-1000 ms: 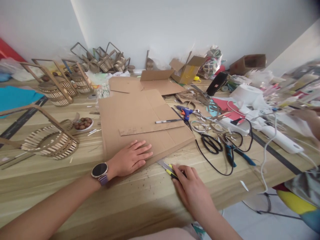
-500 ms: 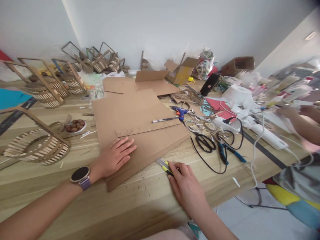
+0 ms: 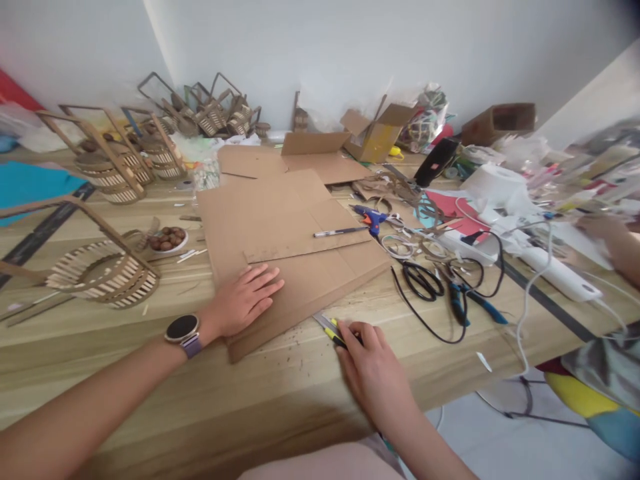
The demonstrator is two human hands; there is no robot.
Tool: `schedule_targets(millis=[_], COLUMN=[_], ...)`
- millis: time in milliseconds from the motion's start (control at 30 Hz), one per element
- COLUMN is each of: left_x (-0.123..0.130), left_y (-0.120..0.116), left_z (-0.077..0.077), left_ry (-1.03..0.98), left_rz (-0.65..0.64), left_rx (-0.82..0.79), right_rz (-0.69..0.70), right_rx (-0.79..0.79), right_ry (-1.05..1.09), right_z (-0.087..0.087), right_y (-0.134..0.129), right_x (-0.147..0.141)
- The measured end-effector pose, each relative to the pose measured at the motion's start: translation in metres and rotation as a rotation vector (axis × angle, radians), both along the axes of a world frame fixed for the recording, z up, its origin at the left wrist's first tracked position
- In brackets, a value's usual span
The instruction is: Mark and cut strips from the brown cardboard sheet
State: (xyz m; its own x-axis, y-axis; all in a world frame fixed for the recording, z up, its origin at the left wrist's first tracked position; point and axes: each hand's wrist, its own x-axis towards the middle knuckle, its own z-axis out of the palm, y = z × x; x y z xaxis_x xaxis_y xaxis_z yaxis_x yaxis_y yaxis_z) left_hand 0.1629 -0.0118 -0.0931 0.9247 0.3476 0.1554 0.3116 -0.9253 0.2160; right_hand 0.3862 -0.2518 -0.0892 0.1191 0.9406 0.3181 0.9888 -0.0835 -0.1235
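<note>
- My left hand (image 3: pixel 250 297) lay flat on the near left part of the cardboard (image 3: pixel 280 207), fingers spread apart and clamped on nothing; I judge its weight helped hold the sheet steady.
- My right hand (image 3: pixel 373 363) was closed around the handle of the utility knife (image 3: pixel 331 332), low over the table (image 3: pixel 180 407), a grip that seemed meant to keep the blade under control.
- The blade pointed away from my body, its tip just beside the cardboard's near edge; I could not tell whether they touched.
- The cardboard lay before me, a pen (image 3: pixel 340 232) resting on it and a glue gun (image 3: pixel 371 219) by its right edge, probably left within reach.
- The wood-grained table bore brown crumbs near the blade, scissors (image 3: pixel 423 281) and pliers (image 3: pixel 457 303) on the right, a slatted basket (image 3: pixel 107 280) and a bowl (image 3: pixel 173 253) of brown balls on the left.
- Beyond stood more baskets (image 3: pixel 210 120) against a pale wall (image 3: pixel 280 53); another person's hand (image 3: pixel 607 237) showed at far right.
</note>
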Motion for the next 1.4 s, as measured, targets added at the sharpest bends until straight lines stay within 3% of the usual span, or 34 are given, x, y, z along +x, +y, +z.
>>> schedule_targets(millis=[600, 1000, 1400], left_x=[0.004, 0.010, 0.015], left_y=[-0.003, 0.009, 0.008], left_z=[0.007, 0.010, 0.025], left_ry=[0.029, 0.199, 0.316], left_rz=[0.018, -0.021, -0.017], left_rx=[-0.045, -0.109, -0.172], right_rz=[0.157, 0.257, 0.312], right_rx=[-0.025, -0.028, -0.056], right_ry=[0.005, -0.003, -0.020], right_z=[0.001, 0.003, 0.003], right_y=[0.007, 0.012, 0.013], right_x=[-0.024, -0.027, -0.039])
